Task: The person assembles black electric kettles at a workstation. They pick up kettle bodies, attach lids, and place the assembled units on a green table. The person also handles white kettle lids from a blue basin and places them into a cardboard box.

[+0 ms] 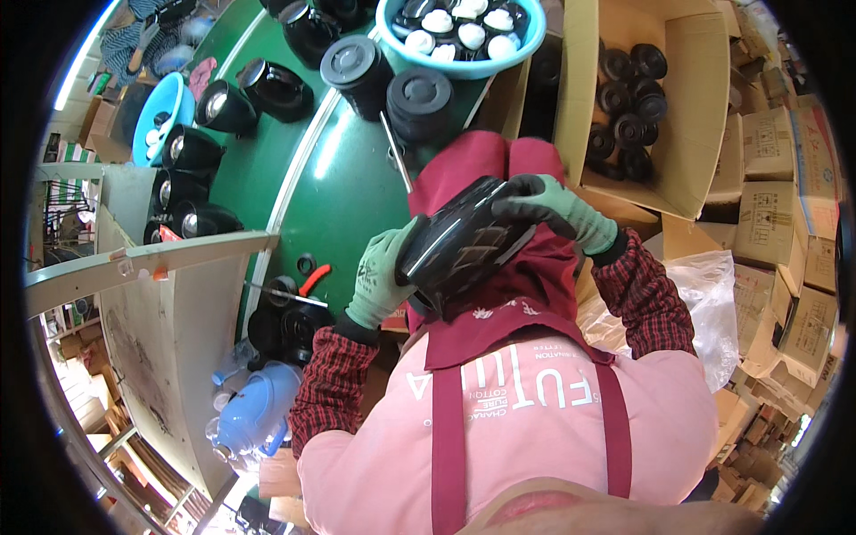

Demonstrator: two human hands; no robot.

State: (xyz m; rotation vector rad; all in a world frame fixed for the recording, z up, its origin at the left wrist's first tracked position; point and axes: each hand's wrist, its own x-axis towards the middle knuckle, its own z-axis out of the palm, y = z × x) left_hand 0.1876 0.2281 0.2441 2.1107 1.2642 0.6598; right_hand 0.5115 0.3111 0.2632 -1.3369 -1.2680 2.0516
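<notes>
A glossy black jug body (468, 241) lies tilted across my lap, held between both gloved hands. My left hand (382, 275), in a green glove, grips its lower left end, with the fingers partly hidden behind it. My right hand (562, 212), in a green glove with dark fingertips, is closed over its upper right end. Beneath the jug body is my dark red apron (544, 276). Just beyond my knees, two matte black round pieces (419, 100) stand on the green work surface (312, 178).
Several glossy black jug bodies (225, 107) line the far left. Blue basins (535, 31) hold white-and-black parts. An open carton (704, 98) with black round parts stands at right. A red-handled tool (314, 279) and a blue jug (259, 406) are at left.
</notes>
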